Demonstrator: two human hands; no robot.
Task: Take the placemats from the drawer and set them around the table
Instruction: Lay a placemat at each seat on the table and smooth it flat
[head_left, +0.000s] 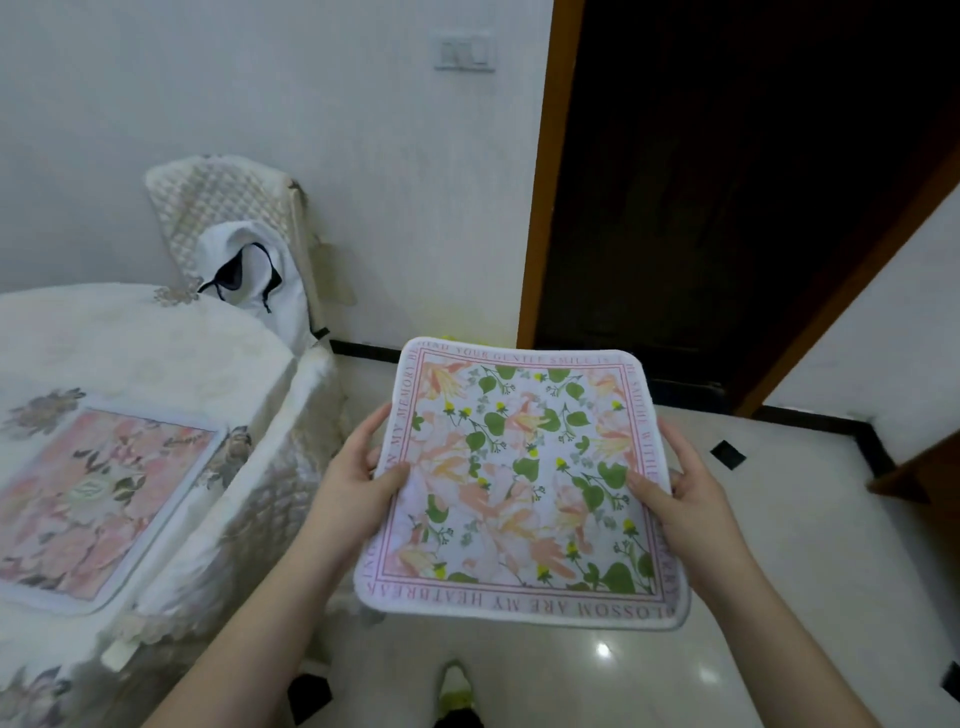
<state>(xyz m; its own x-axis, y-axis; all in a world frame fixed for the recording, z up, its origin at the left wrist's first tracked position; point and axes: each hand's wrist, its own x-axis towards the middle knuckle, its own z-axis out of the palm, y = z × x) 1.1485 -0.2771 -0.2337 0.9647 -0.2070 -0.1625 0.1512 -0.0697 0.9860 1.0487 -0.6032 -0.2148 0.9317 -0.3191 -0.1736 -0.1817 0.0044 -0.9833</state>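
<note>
I hold a square floral placemat (524, 483) with green leaves, a pink border and lettering flat in front of me, above the floor. My left hand (358, 467) grips its left edge, thumb on top. My right hand (685, 483) grips its right edge the same way. A second placemat (98, 499), pink with large flowers, lies flat on the table (156, 353) to my left, near that table's edge.
The table wears a white embroidered cloth that hangs to the floor. A padded chair (218, 208) with a white garment on it stands behind it by the wall. A dark open doorway (727, 208) is ahead to the right. The floor is glossy light tile.
</note>
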